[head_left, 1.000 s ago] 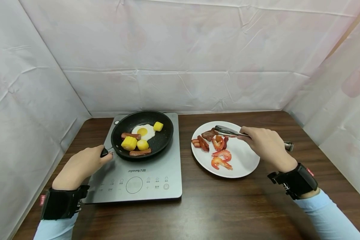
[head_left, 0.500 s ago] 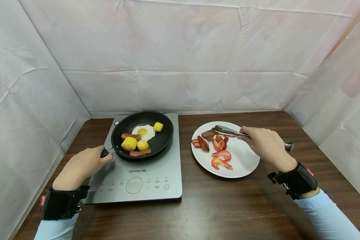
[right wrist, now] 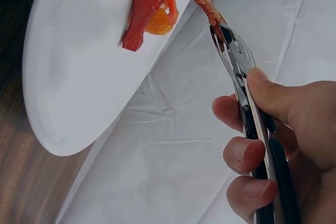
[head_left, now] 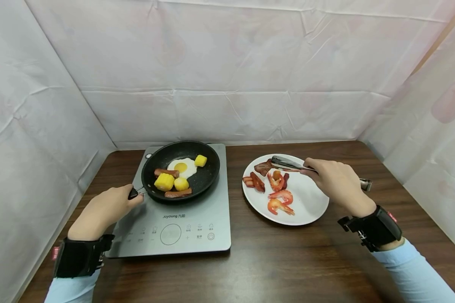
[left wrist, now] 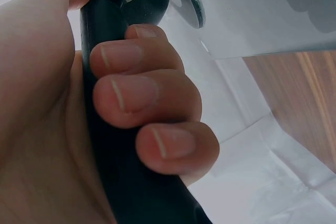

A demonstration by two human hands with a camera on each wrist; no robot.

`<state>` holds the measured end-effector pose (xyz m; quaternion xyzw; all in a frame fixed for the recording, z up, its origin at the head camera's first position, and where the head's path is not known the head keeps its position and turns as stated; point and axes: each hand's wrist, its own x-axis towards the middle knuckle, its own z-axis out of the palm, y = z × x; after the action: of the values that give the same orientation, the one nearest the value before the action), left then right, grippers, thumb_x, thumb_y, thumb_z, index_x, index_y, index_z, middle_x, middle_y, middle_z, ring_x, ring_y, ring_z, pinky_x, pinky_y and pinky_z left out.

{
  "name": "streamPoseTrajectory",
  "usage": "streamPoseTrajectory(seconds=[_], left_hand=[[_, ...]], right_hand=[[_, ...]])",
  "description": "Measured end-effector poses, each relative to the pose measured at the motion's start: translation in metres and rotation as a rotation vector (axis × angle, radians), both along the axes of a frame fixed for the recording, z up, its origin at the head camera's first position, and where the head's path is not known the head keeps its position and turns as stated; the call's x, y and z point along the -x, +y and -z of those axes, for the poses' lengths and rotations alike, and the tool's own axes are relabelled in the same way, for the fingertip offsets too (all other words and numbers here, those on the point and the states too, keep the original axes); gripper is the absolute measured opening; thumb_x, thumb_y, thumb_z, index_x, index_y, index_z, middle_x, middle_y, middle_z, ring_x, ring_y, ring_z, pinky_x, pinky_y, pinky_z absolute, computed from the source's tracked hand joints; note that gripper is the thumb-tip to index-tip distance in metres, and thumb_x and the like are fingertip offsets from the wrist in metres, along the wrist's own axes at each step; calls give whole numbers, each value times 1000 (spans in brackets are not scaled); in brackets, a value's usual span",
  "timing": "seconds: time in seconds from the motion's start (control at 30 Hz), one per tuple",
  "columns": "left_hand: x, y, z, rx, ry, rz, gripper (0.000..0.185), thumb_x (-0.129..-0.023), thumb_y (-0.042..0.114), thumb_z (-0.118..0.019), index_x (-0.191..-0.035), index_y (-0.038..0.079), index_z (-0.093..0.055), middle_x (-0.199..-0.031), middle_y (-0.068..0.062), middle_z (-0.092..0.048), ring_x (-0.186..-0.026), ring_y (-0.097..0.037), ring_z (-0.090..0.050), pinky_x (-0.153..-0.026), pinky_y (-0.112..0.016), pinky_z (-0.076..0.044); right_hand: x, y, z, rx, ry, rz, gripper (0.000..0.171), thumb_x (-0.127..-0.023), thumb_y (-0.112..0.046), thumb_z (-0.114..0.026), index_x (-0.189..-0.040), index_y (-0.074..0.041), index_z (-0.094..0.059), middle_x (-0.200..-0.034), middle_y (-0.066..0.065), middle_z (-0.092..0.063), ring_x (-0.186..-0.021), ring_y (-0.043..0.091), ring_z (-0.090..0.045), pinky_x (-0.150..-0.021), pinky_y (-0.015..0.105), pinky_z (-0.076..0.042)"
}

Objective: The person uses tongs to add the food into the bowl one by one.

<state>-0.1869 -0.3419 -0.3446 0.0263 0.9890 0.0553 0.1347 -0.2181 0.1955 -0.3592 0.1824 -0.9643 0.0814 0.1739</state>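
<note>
**A:** Left side first: the left hand is gripping the black pan handle, and the wrist view is showing four fingers curling right round it with the thumb lying along the top.

**B:** And the frying pan is sitting on the grey induction cooker, toward its back half. Inside it, a fried egg is lying near the far side, with a small corn piece just to its right.

**A:** Two bigger corn pieces are sitting side by side at the front, a sausage is lying behind them and another sausage in front.

**B:** Over to the right hand: it is clasping metal tongs, fingers wrapping the arms from below, thumb pressing on top.

**A:** The tong tips are pinching a slice of brown meat at the far left rim of the white plate. From the right wrist view the meat is hanging clear of the plate's edge, caught between the two tips.

**B:** On the plate itself, shrimps are lying in the middle, with reddish sausage strips at the left edge.

**A:** The plate is resting on the dark wooden table, just to the right of the cooker, not touching it.

**B:** Both wrists are wearing black straps, and pale blue sleeves are showing at the bottom.
</note>
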Motion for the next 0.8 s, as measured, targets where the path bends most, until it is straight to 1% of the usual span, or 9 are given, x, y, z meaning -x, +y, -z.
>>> streamPoseTrajectory(seconds=[0.1, 0.23, 0.47, 0.67, 0.8], left_hand=[[0, 0, 1, -2, 6, 1, 72, -102, 45, -47, -140, -17, -45, -114, -31, -67, -87, -32, -66, -76, -55, -53], [-1, 1, 1, -1, 13, 2, 72, -101, 44, -47, -140, -17, -45, -110, -30, -68, -79, -28, -62, -72, -50, -52], [-1, 1, 1, -5, 15, 3, 72, -101, 44, -46, -141, -16, -45, -116, -31, -67, -85, -30, -65, -76, -54, -52], [-1, 1, 0, -4, 9, 0, 71, -102, 44, -47, -140, -16, -46, -112, -29, -68, -84, -29, -64, -75, -53, -52], [-1, 1, 0, -9, 7, -2, 70, -102, 43, -47, -140, -16, -45, -109, -27, -68, -83, -28, -63, -73, -50, -52]], right_hand=[[0, -1, 0, 5, -7, 10, 11, -98, -31, -67, -91, -24, -63, -61, -8, -48, -52, 12, -41, -48, 30, -28], [2, -3, 0, 20, 5, -1, 11, -98, -32, -67, -92, -24, -65, -62, -8, -52, -53, 12, -42, -47, 29, -29], [3, -9, -2, 44, 14, -5, 10, -98, -33, -67, -96, -23, -67, -66, -7, -60, -53, 11, -45, -48, 29, -29], [5, -15, -6, 63, 29, -20, 11, -100, -33, -64, -96, -23, -66, -66, -8, -59, -54, 10, -45, -48, 28, -29], [8, -21, -9, 80, 45, -30, 11, -100, -33, -63, -94, -24, -66, -67, -8, -59, -54, 10, -45, -49, 28, -30]])
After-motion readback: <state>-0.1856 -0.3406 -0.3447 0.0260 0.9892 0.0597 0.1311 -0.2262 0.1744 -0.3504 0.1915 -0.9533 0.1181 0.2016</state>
